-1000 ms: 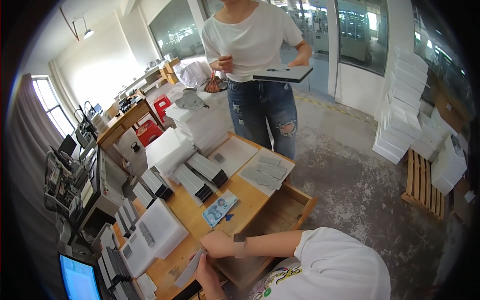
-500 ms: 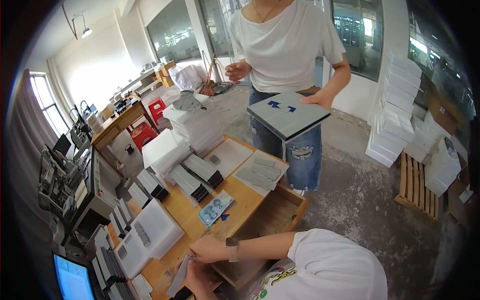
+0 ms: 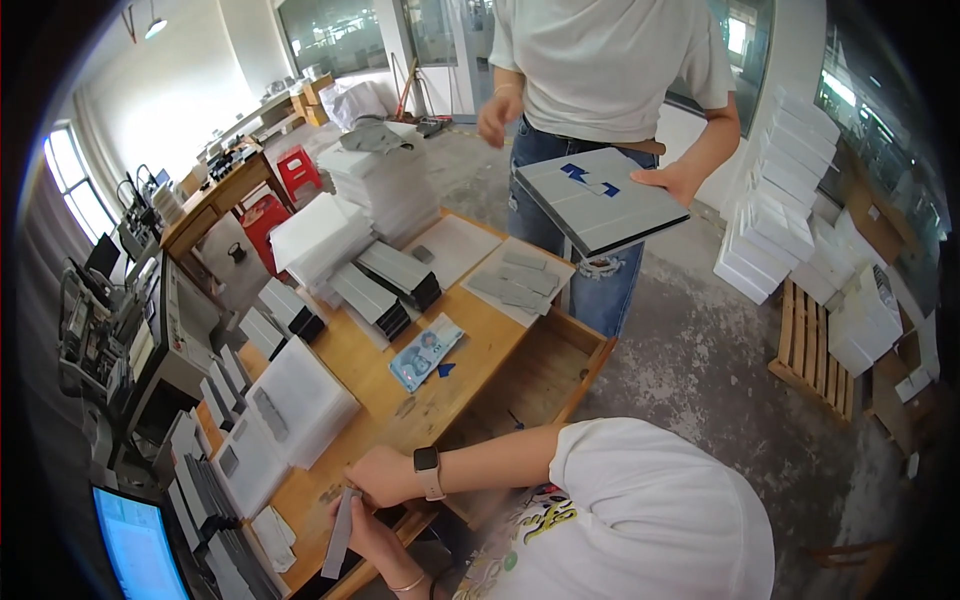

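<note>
Holds a thin grey strip (image 3: 342,538) aslant in the left hand (image 3: 370,535), above the near left part of a wooden desk (image 3: 400,425). Bends the right hand (image 3: 383,475), fingers curled, beside the strip's far end; cannot tell its grip. Has 1 blue printed packet (image 3: 427,352) farther off, left of an open drawer (image 3: 585,372).

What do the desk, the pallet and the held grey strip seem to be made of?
Desk: likely wood, perhaps varnished, from its honey-brown, smooth-looking top. Pallet: probably unfinished wood, from its matt tan slats. Strip: matt grey, thin and straight-edged; plastic or metal, I cannot tell.
</note>
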`<state>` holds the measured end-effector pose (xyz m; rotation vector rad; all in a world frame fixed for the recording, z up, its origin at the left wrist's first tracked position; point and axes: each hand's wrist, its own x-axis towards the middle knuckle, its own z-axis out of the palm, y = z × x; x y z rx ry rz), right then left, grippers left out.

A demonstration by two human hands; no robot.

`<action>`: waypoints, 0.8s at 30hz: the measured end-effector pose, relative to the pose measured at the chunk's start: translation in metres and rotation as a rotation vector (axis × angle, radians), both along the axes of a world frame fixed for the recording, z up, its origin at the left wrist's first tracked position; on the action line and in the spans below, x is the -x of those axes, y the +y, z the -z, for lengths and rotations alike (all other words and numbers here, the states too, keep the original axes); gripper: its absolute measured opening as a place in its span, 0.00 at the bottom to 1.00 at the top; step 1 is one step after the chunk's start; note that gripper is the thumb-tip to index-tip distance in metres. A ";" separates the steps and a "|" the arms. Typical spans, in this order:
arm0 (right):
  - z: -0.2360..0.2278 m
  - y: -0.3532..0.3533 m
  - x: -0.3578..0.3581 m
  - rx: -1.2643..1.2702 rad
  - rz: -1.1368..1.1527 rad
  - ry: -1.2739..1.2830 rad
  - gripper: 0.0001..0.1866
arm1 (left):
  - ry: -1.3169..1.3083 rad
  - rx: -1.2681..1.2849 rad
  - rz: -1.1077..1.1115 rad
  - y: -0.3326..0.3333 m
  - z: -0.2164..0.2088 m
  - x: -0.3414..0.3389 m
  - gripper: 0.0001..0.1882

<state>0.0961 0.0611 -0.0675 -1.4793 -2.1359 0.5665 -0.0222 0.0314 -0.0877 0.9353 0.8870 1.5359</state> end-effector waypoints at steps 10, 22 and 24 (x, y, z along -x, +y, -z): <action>-0.002 -0.006 -0.004 -0.065 -0.010 0.067 0.15 | -0.013 0.011 0.040 -0.002 -0.002 -0.001 0.10; -0.007 -0.005 -0.010 -0.031 0.027 0.014 0.11 | -0.034 0.021 0.025 -0.002 0.000 0.002 0.12; -0.006 -0.005 -0.014 -0.050 0.050 -0.009 0.10 | -0.045 0.016 0.031 -0.001 0.003 0.001 0.12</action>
